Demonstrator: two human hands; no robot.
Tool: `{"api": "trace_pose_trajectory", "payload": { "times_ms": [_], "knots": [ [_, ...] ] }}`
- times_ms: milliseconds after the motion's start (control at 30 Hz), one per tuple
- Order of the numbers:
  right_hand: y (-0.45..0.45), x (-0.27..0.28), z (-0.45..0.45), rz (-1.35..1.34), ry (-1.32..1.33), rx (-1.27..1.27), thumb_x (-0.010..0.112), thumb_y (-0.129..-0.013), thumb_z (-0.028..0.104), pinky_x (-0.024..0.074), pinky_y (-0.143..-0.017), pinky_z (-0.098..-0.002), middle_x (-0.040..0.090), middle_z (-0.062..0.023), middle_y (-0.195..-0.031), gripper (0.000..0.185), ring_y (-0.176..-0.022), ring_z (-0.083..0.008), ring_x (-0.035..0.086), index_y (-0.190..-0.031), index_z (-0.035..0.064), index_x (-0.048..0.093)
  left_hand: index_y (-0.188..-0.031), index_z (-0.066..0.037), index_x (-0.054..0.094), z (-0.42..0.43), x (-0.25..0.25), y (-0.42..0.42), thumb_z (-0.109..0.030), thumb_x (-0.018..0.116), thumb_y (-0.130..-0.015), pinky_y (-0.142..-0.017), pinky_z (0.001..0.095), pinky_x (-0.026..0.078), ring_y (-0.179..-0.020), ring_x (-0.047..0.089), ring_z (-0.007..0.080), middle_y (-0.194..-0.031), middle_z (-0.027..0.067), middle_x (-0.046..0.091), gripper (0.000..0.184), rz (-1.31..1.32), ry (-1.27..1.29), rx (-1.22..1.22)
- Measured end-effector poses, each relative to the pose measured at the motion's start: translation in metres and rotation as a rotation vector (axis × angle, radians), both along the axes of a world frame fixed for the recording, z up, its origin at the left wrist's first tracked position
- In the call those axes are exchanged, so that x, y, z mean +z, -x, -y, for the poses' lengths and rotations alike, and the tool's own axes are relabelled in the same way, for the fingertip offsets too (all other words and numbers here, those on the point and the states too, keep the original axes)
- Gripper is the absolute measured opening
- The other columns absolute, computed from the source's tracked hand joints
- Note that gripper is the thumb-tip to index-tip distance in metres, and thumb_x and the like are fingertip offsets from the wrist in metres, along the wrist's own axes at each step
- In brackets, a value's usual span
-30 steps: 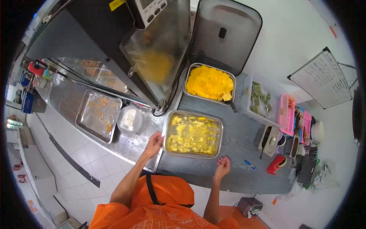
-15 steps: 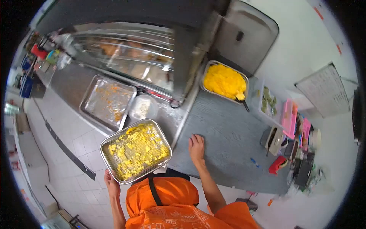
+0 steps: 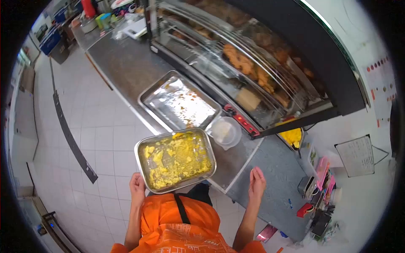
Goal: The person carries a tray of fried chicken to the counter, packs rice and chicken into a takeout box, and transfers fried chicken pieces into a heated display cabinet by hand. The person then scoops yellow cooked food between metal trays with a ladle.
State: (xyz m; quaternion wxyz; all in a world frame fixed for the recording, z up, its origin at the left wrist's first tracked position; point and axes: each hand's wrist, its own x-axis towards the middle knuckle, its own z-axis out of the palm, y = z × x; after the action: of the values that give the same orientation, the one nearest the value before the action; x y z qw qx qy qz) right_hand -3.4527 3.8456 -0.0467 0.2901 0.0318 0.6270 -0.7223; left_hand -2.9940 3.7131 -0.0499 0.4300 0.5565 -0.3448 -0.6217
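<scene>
My left hand (image 3: 136,185) is closed on the near-left edge of a metal tray (image 3: 138,163). Scraps of yellow food, like scrambled egg, (image 3: 162,179) are spread over the tray's ridged bottom. The tray is in front of my orange shirt, by the counter's edge. My right hand (image 3: 257,184) hovers over the grey table, its fingers loosely bent and nothing visible in them. Just beyond the held tray, a second metal tray (image 3: 158,110) with orange-brown crumbs lies on the counter. Beside it stands a clear plastic tub (image 3: 226,134) with something whitish inside.
A glass display warmer (image 3: 240,92) with fried-looking food stands behind the counter (image 3: 120,69). Partly hidden past its corner is a pan of yellow food (image 3: 292,137). Pink baskets (image 3: 322,173) and a red tape dispenser (image 3: 304,210) sit on the grey table (image 3: 276,168).
My view has turned left toward the display warmer. The held tray remains in my left hand and is now beside the crumb-covered tray. My right hand has lifted off the grey table.
</scene>
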Motion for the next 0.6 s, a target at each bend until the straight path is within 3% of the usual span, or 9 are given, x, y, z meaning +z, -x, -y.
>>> {"api": "trace_pose_trajectory", "payload": {
  "times_ms": [33, 133, 200, 300, 400, 500, 533, 600],
  "knots": [
    [-0.031, 0.041, 0.022, 0.006, 0.044, 0.041, 0.068, -0.091, -0.002, 0.0555, -0.089, -0.0279, 0.071, -0.0106, -0.109, 0.016, -0.101, -0.0164, 0.068, -0.106, -0.0054, 0.073, -0.1, -0.005, 0.054, 0.003, 0.0, -0.007, -0.012, 0.053, -0.105, -0.054, 0.0202, 0.038, -0.063, 0.047, 0.002, -0.076, -0.0043, 0.056, 0.009, -0.001, 0.007, -0.037],
    [-0.127, 0.103, 0.082, -0.389, -0.146, 0.372, 0.065, -0.092, -0.003, 0.0545, -0.09, -0.0256, 0.072, -0.013, -0.111, 0.015, -0.098, -0.0169, 0.069, -0.103, -0.0046, 0.075, -0.098, -0.004, 0.055, 0.015, -0.002, -0.023, -0.01, 0.053, -0.105, -0.056, 0.0214, 0.044, -0.062, 0.049, 0.0028, -0.075, -0.0036, 0.055, 0.009, -0.063, 0.039, -0.032],
    [-0.165, 0.093, 0.115, -0.963, -0.116, 0.714, 0.065, -0.092, -0.003, 0.0548, -0.086, -0.0247, 0.072, -0.0137, -0.116, 0.016, -0.093, -0.0153, 0.07, -0.105, -0.0036, 0.075, -0.098, -0.005, 0.055, 0.025, -0.008, -0.034, -0.01, 0.054, -0.104, -0.052, 0.021, 0.041, -0.06, 0.047, 0.003, -0.073, -0.0042, 0.054, 0.008, -0.089, 0.071, -0.051],
    [-0.198, 0.101, 0.139, -0.994, -0.091, 0.561, 0.068, -0.087, -0.004, 0.0566, -0.081, -0.0299, 0.073, -0.0155, -0.109, 0.021, -0.087, -0.0226, 0.073, -0.106, 0.0011, 0.075, -0.098, -0.006, 0.055, 0.027, -0.013, -0.04, -0.01, 0.054, -0.104, -0.05, 0.0198, 0.036, -0.059, 0.045, 0.0021, -0.072, -0.0056, 0.053, 0.008, -0.07, 0.094, -0.06],
    [-0.225, 0.115, 0.182, -0.904, -0.162, 0.579, 0.074, -0.082, -0.003, 0.0566, -0.082, -0.0316, 0.071, -0.0143, -0.109, 0.025, -0.09, -0.0249, 0.072, -0.106, 0.0014, 0.074, -0.098, -0.006, 0.055, 0.056, 0.0, -0.06, -0.012, 0.054, -0.105, -0.049, 0.0188, 0.03, -0.058, 0.042, 0.0003, -0.071, -0.0069, 0.053, 0.008, -0.102, 0.058, 0.0],
    [-0.247, 0.117, 0.226, -1.104, -0.081, 0.745, 0.078, -0.078, -0.002, 0.0565, -0.08, -0.0301, 0.068, -0.0137, -0.107, 0.031, -0.094, -0.023, 0.071, -0.109, 0.0024, 0.074, -0.099, -0.007, 0.055, 0.09, -0.009, -0.081, -0.015, 0.056, -0.105, -0.048, 0.0187, 0.027, -0.057, 0.04, -0.0012, -0.071, -0.0078, 0.054, 0.01, -0.159, 0.062, 0.071],
    [-0.249, 0.113, 0.238, -1.094, -0.034, 0.784, 0.079, -0.08, -0.003, 0.0568, -0.079, -0.0278, 0.067, -0.0111, -0.105, 0.028, -0.097, -0.0175, 0.068, -0.107, 0.0006, 0.073, -0.099, -0.007, 0.055, 0.098, -0.007, -0.084, -0.018, 0.058, -0.105, -0.048, 0.0186, 0.027, -0.057, 0.04, -0.0015, -0.072, -0.0074, 0.056, 0.012, -0.167, 0.069, 0.094],
    [-0.256, 0.098, 0.254, -0.563, 0.14, 0.718, 0.079, -0.08, -0.006, 0.0573, -0.079, -0.026, 0.067, -0.0105, -0.108, 0.026, -0.098, -0.0138, 0.066, -0.105, -0.0024, 0.072, -0.099, -0.007, 0.055, 0.112, -0.007, -0.095, -0.019, 0.059, -0.104, -0.049, 0.0178, 0.029, -0.059, 0.043, -0.0012, -0.075, -0.0065, 0.058, 0.014, -0.14, 0.075, 0.117]
  ]
}}
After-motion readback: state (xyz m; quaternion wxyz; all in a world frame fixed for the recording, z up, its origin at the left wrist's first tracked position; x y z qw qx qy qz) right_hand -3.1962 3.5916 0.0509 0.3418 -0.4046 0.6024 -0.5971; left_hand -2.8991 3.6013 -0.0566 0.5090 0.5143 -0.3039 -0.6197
